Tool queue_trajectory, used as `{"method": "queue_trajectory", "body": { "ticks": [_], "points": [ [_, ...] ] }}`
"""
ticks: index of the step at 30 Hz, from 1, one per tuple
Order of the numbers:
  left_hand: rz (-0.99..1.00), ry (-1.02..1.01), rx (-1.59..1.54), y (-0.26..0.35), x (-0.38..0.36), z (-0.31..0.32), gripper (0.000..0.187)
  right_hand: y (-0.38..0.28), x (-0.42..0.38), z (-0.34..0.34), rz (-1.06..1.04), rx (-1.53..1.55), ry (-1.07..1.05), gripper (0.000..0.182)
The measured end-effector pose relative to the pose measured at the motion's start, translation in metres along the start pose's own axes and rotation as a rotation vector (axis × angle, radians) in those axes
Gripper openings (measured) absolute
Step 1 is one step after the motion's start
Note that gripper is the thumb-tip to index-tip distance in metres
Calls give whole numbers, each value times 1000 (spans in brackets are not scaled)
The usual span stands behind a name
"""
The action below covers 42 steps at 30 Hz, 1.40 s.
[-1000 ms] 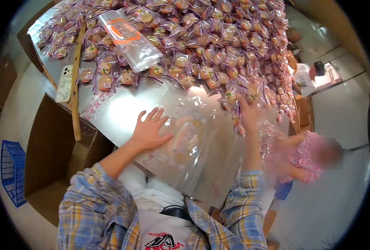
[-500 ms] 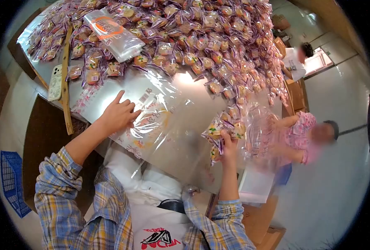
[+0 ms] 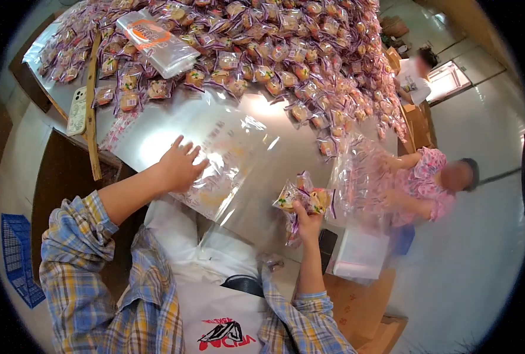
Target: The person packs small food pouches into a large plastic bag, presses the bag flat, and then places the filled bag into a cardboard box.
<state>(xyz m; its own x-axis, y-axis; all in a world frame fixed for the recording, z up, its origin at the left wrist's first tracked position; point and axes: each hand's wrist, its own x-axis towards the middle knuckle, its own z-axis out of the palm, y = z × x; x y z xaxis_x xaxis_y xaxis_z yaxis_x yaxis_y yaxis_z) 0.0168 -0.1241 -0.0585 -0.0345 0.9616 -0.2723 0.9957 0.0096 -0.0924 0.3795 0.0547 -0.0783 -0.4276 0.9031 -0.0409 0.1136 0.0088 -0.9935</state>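
My left hand [image 3: 183,166] lies with its fingers spread on a large clear plastic bag [image 3: 227,177] with printed patterns, flat at the table's near edge. In my right hand [image 3: 308,221] are several small wrapped pastries [image 3: 318,200], their clear packets edged in purple. That hand is closed round them, to the right of the plastic bag and near the table's front edge. Beyond both hands, a big heap of the same wrapped pastries [image 3: 262,41] covers the far part of the table [image 3: 262,141].
A stack of clear printed bags [image 3: 156,44] lies on the heap. A wooden strip [image 3: 92,118] and a phone [image 3: 77,112] are at the left. On the right, a person in pink [image 3: 431,183] handles clear bags [image 3: 363,177]. A blue crate [image 3: 20,259] stands on the floor.
My right hand has drawn the wrapped pastries slightly left and nearer to me. My left hand has shifted a little to the right, its fingers spreading over the bag.
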Motion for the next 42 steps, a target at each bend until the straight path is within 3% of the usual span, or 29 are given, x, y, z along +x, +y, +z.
{"method": "queue_trajectory", "body": {
  "ticks": [3, 6, 7, 10, 14, 15, 18, 19, 22, 26, 28, 29, 32, 34, 36, 37, 38, 40, 42],
  "points": [
    [166, 153, -106, -6, 5, 19, 66, 11, -6, 1, 50, 91, 95, 53],
    [124, 67, -201, -5, 4, -19, 69, 32, -13, -1, 31, 167, 162, 59],
    [50, 205, -133, -6, 7, -9, 74, 29, -16, 1, 28, 218, 175, 58],
    [-364, 352, -336, -4, 8, -8, 78, 19, -27, 5, 50, 319, 210, 54],
    [-465, 247, -386, -23, 5, -5, 81, 11, -34, 4, 41, 315, 267, 49],
    [-526, 204, -509, -23, 6, -5, 68, 11, -35, 3, 15, 291, 272, 50],
    [-488, 216, -489, -29, 4, -11, 46, 2, -40, 5, 47, 350, 266, 51],
    [-413, 393, -440, -30, 3, -7, 30, -1, -42, 6, 76, 388, 258, 51],
    [-397, 397, -840, -36, 13, -26, 25, 25, -43, 4, -74, 213, 253, 53],
    [-180, 710, -595, -36, 14, -65, 30, 22, -55, 15, -32, 145, 179, 59],
    [-105, 780, -313, -43, 26, -85, 39, 15, -55, 23, -56, 172, 157, 52],
    [-117, 740, -280, -46, 36, -90, 38, 13, -55, 29, -55, 202, 167, 51],
    [-296, 1106, 164, -43, 72, -82, 37, 2, -57, 42, -16, 223, 168, 45],
    [-234, 1035, 33, -15, 80, -54, 46, -1, -56, 47, 33, 225, 153, 42],
    [-38, 799, -213, 41, 58, -44, 39, 6, -57, 49, 26, 279, 156, 42],
    [-11, 642, -366, 65, 45, -35, 48, 11, -60, 48, 25, 305, 168, 41],
    [-27, 483, -435, 86, 36, -18, 69, 14, -63, 47, 29, 262, 183, 41],
    [-42, 324, -424, 108, 24, 11, 92, 16, -64, 45, 35, 172, 199, 42],
    [-6, 302, -432, 97, 20, 17, 100, 15, -64, 44, -57, 137, 186, 43]
  ]
}}
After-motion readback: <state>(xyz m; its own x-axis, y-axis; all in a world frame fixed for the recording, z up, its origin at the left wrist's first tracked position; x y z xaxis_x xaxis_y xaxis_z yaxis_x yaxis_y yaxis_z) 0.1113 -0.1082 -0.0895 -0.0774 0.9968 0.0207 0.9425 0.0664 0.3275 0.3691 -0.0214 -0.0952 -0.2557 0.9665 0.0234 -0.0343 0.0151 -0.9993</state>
